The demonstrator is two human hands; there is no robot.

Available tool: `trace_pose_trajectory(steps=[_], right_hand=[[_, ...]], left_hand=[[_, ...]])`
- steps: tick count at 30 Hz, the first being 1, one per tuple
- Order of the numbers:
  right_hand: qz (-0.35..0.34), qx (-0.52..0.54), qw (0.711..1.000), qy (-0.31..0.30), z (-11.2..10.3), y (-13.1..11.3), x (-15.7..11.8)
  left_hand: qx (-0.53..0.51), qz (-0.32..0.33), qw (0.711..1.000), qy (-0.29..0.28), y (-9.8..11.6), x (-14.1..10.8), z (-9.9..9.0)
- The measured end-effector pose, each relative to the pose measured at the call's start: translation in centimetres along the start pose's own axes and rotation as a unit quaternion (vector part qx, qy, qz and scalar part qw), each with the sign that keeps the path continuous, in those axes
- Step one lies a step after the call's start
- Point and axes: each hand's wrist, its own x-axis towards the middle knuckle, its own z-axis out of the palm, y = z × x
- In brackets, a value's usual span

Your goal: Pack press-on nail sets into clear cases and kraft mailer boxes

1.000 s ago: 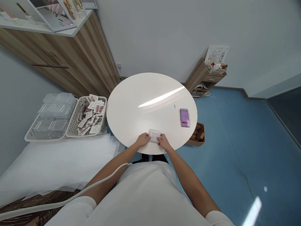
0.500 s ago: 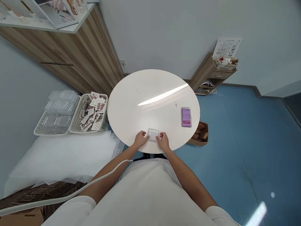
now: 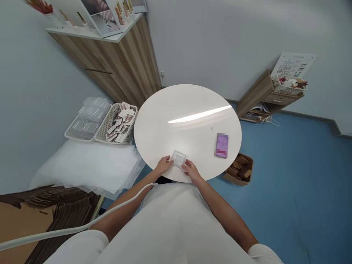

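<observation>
Near the front edge of the round white table (image 3: 187,97) I hold a small, flat, clear plastic box (image 3: 179,158) with something pale inside that I cannot make out. My left hand (image 3: 164,165) grips its left side, thumb along the rim. At the right corner my right hand (image 3: 191,170) holds it between thumb and fingers. The box is slightly turned. Farther right on the tabletop lies a purple rectangular thing (image 3: 221,146), its details blurred into blocks.
Left of the table stand a basket of printed cards (image 3: 121,123) and a basket of clear plastic boxes (image 3: 89,117). White sheets (image 3: 88,165) are stacked before them. A carton (image 3: 239,170) sits on the floor at right. A white cable (image 3: 115,209) crosses my left arm.
The view has swung left, shifting the surroundings rightward. The clear plastic box has turned a little between my hands, and my right hand's fingers have loosened slightly.
</observation>
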Motion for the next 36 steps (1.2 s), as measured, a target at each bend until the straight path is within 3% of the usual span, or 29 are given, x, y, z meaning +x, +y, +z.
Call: trace_pose_trajectory(steps=[6,12,17,27,31,36], right_hand=[[-0.011,0.013,0.998,-0.063,0.9,-0.8,0.0],[-0.025,0.024,0.997,-0.075,2.9,-2.1,1.5],[-0.038,0.013,0.997,-0.061,7.5,-3.1,4.2],[-0.059,-0.023,0.996,-0.067,18.6,-7.0,10.1],[-0.068,-0.056,0.995,-0.050,21.0,-7.6,12.1],[-0.083,-0.090,0.992,-0.022,22.3,-7.7,13.0]], left_hand=[[-0.056,0.066,0.995,-0.045,0.5,-1.4,0.8],[-0.095,0.051,0.994,0.009,-0.4,-0.5,-0.7],[-0.091,0.011,0.993,0.069,-2.1,1.2,-4.1],[-0.073,0.018,0.987,0.143,-4.8,6.4,-13.9],[-0.007,0.024,0.989,0.147,-4.8,7.4,-16.4],[0.014,0.052,0.986,0.157,-4.9,7.6,-17.1]])
